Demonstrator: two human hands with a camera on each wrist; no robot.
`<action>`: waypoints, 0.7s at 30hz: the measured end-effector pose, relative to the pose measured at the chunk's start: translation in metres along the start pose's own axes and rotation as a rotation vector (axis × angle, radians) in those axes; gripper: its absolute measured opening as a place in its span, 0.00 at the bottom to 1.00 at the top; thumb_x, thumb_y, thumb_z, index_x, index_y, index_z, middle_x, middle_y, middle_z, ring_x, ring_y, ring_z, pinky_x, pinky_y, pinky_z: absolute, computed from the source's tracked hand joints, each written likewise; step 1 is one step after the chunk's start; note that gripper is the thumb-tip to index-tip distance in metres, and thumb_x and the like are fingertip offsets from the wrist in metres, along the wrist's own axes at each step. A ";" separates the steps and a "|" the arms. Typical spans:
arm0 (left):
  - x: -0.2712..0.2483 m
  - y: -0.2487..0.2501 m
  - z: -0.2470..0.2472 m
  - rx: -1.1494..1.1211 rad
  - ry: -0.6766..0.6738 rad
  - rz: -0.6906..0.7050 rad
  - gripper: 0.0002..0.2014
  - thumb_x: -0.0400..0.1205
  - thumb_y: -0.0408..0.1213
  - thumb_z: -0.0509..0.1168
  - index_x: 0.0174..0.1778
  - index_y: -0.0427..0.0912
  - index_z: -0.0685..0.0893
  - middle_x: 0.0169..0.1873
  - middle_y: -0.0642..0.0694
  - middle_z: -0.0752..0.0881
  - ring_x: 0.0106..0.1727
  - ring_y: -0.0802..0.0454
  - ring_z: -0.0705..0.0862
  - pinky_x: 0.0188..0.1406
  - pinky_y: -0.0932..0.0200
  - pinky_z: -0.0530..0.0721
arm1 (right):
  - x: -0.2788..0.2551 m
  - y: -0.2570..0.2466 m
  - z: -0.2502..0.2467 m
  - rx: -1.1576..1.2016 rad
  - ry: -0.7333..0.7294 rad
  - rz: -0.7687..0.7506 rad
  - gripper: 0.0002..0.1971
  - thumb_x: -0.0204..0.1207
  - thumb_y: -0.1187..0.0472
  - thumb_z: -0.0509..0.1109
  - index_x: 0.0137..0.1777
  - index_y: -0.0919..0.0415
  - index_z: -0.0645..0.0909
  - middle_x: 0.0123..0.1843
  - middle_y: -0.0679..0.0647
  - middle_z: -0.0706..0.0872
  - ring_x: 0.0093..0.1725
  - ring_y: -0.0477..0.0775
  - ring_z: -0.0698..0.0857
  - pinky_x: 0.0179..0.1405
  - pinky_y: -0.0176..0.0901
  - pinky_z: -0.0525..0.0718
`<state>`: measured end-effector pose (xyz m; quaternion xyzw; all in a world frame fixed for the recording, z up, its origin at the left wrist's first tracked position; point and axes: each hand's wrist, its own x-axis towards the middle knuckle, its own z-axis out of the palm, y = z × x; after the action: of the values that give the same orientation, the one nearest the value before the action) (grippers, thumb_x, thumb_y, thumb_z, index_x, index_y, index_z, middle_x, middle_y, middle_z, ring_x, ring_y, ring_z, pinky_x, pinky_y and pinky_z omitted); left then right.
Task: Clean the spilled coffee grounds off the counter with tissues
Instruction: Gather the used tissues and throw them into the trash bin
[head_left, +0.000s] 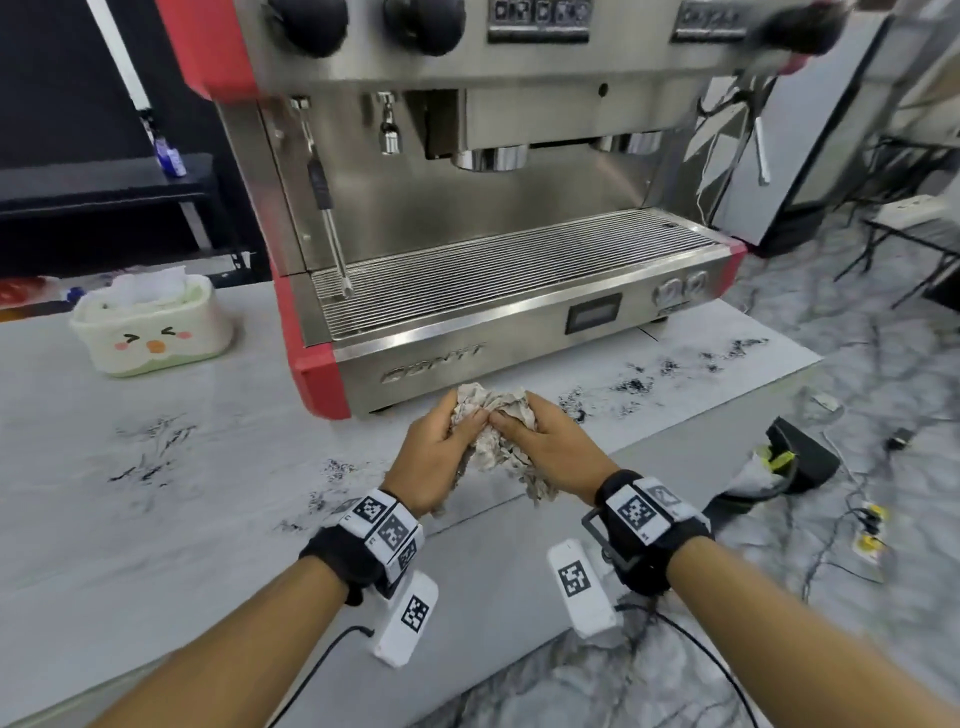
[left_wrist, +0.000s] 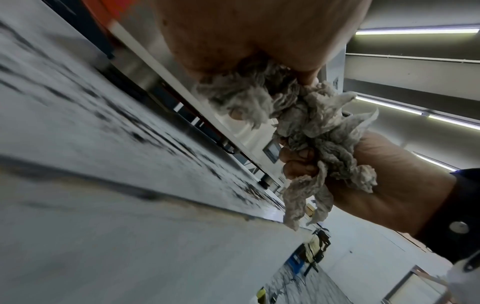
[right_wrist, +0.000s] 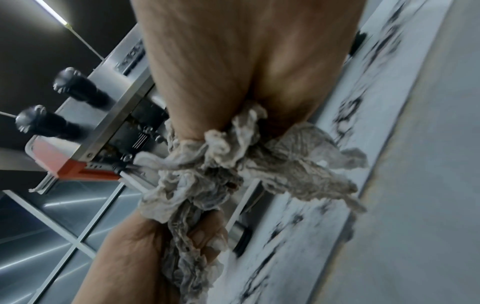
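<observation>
Over the grey marbled counter (head_left: 156, 519), just in front of the espresso machine, I hold a crumpled, grey-stained wad of tissues (head_left: 493, 436) in both hands. My left hand (head_left: 457, 431) grips its left side with curled fingers, and my right hand (head_left: 524, 426) grips its right side. A ragged end hangs down below my right palm. The left wrist view has the wad (left_wrist: 311, 131) between my left hand (left_wrist: 246, 41) and right hand (left_wrist: 376, 174). Dark specks of grounds (head_left: 634, 385) lie on the counter to the right, more specks (head_left: 337, 467) to the left; they blend with the marble veins.
A red and steel espresso machine (head_left: 493, 218) fills the back, its steam wand (head_left: 332, 228) hanging at the left. A green tissue box (head_left: 150, 327) with a face stands at the back left. Beyond the counter's right edge, a black bin (head_left: 800, 457) and cables lie on the floor.
</observation>
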<state>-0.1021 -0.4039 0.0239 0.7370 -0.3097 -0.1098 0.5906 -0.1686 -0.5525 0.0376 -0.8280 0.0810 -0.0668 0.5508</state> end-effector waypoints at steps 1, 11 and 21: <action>0.003 0.002 0.014 0.003 -0.013 0.000 0.12 0.83 0.50 0.59 0.58 0.51 0.79 0.35 0.27 0.84 0.28 0.44 0.77 0.29 0.48 0.76 | -0.005 0.007 -0.012 -0.013 0.021 0.006 0.11 0.80 0.46 0.66 0.57 0.50 0.80 0.55 0.45 0.89 0.54 0.43 0.87 0.56 0.44 0.85; 0.046 0.027 0.151 0.084 -0.255 0.072 0.10 0.85 0.50 0.56 0.51 0.49 0.77 0.38 0.39 0.87 0.36 0.41 0.83 0.36 0.58 0.82 | -0.055 0.073 -0.131 -0.102 0.237 0.131 0.36 0.66 0.25 0.62 0.65 0.49 0.78 0.60 0.44 0.88 0.60 0.44 0.85 0.65 0.53 0.82; 0.096 0.051 0.287 0.048 -0.434 0.150 0.05 0.85 0.47 0.58 0.50 0.54 0.79 0.40 0.27 0.86 0.30 0.41 0.80 0.30 0.58 0.77 | -0.088 0.146 -0.245 -0.127 0.467 0.226 0.40 0.67 0.23 0.62 0.68 0.53 0.77 0.64 0.49 0.86 0.65 0.50 0.83 0.67 0.57 0.80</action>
<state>-0.1944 -0.6960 0.0116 0.6850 -0.4859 -0.2141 0.4988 -0.3121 -0.8108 -0.0050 -0.8088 0.3018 -0.1889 0.4681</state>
